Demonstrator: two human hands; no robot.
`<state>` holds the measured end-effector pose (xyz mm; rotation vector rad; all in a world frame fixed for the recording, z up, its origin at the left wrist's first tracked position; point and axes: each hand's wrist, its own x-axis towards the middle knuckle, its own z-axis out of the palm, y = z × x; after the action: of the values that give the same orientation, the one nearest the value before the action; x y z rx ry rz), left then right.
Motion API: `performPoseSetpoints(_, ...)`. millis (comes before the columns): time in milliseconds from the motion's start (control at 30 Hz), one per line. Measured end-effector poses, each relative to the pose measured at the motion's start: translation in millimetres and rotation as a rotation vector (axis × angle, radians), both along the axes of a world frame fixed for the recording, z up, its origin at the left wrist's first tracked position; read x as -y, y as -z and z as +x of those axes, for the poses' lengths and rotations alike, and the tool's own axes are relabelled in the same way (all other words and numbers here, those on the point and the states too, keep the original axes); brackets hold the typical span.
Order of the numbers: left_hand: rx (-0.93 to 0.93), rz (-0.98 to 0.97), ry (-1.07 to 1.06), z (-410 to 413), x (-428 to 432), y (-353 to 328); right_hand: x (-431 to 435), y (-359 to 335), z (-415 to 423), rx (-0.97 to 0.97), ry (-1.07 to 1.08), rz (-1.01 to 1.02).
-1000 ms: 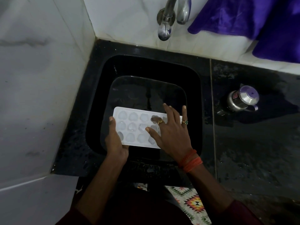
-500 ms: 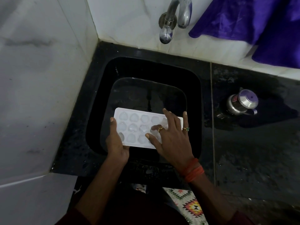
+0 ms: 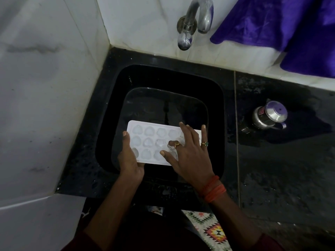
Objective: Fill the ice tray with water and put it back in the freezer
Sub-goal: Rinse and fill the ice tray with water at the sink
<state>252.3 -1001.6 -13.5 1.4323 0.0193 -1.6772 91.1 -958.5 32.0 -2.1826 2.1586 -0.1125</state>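
A white ice tray [image 3: 150, 132] with heart-shaped cells is held level over the black sink [image 3: 215, 109]. The cells look pale and frosty; I cannot tell what fills them. My left hand [image 3: 129, 160] grips the tray's left end, thumb on top and fingers underneath. My right hand [image 3: 190, 156] lies spread over the tray's right part and hides those cells. Its long fingers are straight and reach the far edge. The index finger is bent with its tip on a cell, by a small clear glint.
A steel tap [image 3: 195, 20] juts from the tiled wall above the sink's far side; no water runs. A small steel jug [image 3: 268, 115] stands on the wet black counter [image 3: 281, 178] to the right. Purple cloth [image 3: 290, 29] hangs top right. A white wall [image 3: 45, 105] closes the left.
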Motion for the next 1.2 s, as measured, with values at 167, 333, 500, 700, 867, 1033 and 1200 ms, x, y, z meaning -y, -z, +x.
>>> performPoseSetpoints(167,0.013,0.008,-0.006,0.5,1.3,1.5,0.1,0.3,-1.1,-0.009,0.001,0.028)
performPoseSetpoints(333,-0.012,0.012,-0.010,1.2,1.3,1.2,2.3,-0.7,-0.4,-0.015,0.006,0.013)
performPoseSetpoints(500,-0.010,0.010,-0.014,0.7,4.1,-0.7,2.9,-0.4,0.4,-0.014,0.014,0.041)
performPoseSetpoints(700,-0.011,0.014,-0.010,1.9,5.7,-0.4,4.4,-1.1,1.3,-0.015,0.009,-0.005)
performPoseSetpoints(867,0.005,0.011,-0.011,3.6,6.7,-0.2,4.0,-1.3,1.5,-0.025,0.008,0.028)
performPoseSetpoints(1033,-0.014,0.015,-0.024,4.1,6.4,-2.1,5.4,-4.5,0.9,-0.055,0.012,-0.012)
performPoseSetpoints(1200,-0.020,-0.004,-0.017,5.0,6.5,-2.4,4.1,-5.6,-0.7,-0.086,0.015,0.022)
